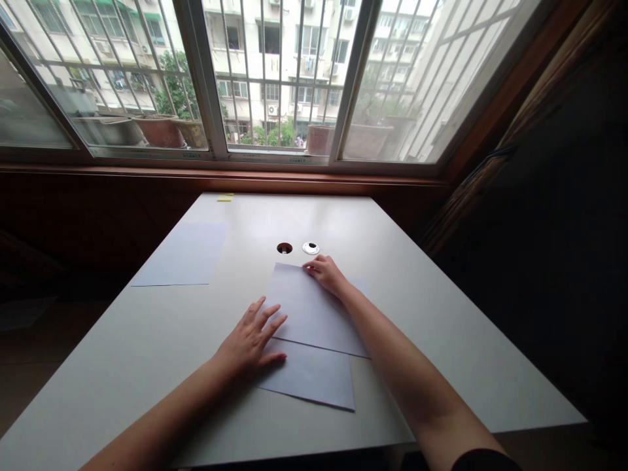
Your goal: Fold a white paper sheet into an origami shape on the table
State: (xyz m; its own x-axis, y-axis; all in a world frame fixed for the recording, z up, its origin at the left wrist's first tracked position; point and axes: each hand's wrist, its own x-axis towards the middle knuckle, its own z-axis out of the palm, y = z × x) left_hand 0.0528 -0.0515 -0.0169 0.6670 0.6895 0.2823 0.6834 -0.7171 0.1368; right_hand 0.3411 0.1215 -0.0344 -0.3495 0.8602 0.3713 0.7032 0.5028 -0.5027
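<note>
Two overlapping groups of white paper lie in the middle of the table. The upper sheet of paper [309,307] covers part of a lower sheet [314,373], which sticks out toward me. At the far edge of the upper sheet, my right hand [324,271] has its thumb and fingers pinched on the paper. My left hand [255,333] is open, fingers spread, lying over the left edges of both sheets. A bit of paper also shows to the right, behind my right forearm. How many sheets are stacked cannot be made out.
Another white sheet [181,255] lies on the left of the white table [432,340]. Beyond the papers are a round cable hole [284,248] and its silver cover [311,248]. Yellow strips [226,197] sit at the far edge, below a barred window.
</note>
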